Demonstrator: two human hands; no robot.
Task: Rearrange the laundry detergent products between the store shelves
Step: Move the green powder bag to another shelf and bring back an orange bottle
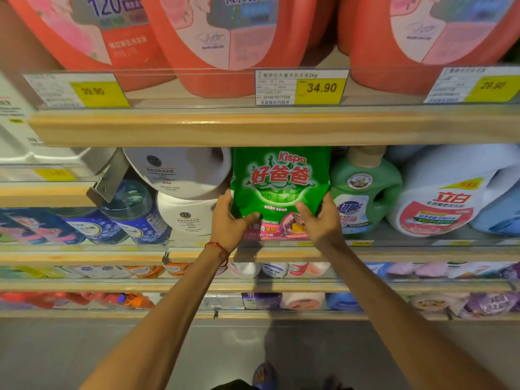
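- The pouch is held upright at the front of the shelf, in the gap between the white jugs and the green bottle. Its top edge lies right under the upper shelf.
- The pouch's lower left edge is grasped by the left grip and its lower right edge by the right grip, each with the thumb laid over the front.
- Whether the pouch's base already rests on the shelf cannot be told.
- A snag is judged likely if the pouch is lifted, since its top could be caught or creased against the upper shelf.
- The green bottle or a white jug could be knocked askew if the pouch is pushed in crooked, because the gap looks tight.
- A forward slump is to be expected if a soft, unsupported pouch is let go, and it could be tipped over the shelf's low front rail.
- A slip is possible too, as the film looks smooth and only the lower corners are held.
- The pouch is seen as glossy green plastic film, flat and roughly rectangular, with a pink band at the bottom.
- The jugs and the bottle are rigid moulded plastic with rounded shoulders. The shelf edges are pale wood-look strips with clear rails.
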